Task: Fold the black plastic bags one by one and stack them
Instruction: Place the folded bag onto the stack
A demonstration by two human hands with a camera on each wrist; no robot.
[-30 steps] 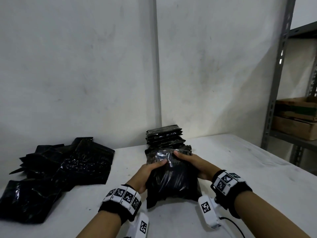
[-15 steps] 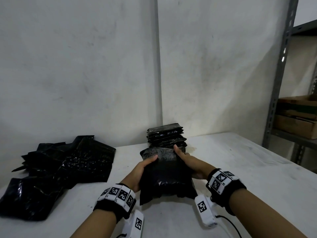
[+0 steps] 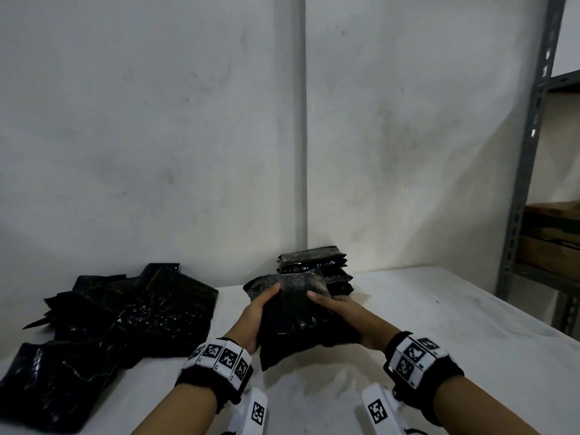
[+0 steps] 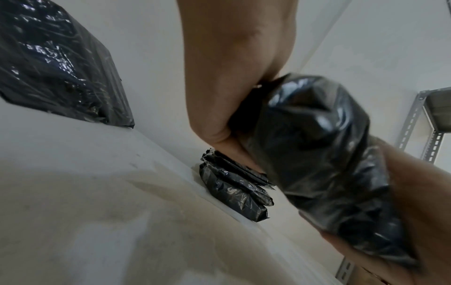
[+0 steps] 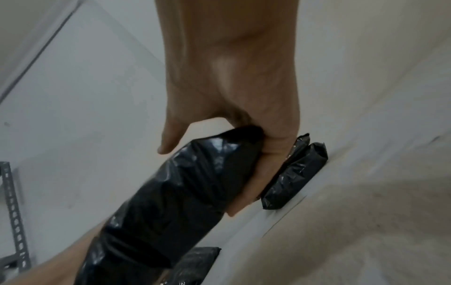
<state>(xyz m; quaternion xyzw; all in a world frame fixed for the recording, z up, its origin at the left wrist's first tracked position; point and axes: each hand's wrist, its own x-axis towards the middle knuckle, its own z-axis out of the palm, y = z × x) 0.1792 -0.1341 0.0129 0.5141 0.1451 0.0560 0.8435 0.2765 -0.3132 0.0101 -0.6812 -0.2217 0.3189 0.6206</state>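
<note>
Lifted off table since earlier: folded bag (both hands' grip holding it), nearing stack.

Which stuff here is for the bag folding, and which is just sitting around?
For the job:
- folded bag, held off the table by the left hand and right hand
- stack of folded bags
- pile of unfolded bags

Just there:
- metal shelf
- cardboard boxes
- table

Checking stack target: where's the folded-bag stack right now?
Head view: the stack of folded bags sits centre-back on the white table against the wall, just beyond the folded bag gripped by both hands.
</note>
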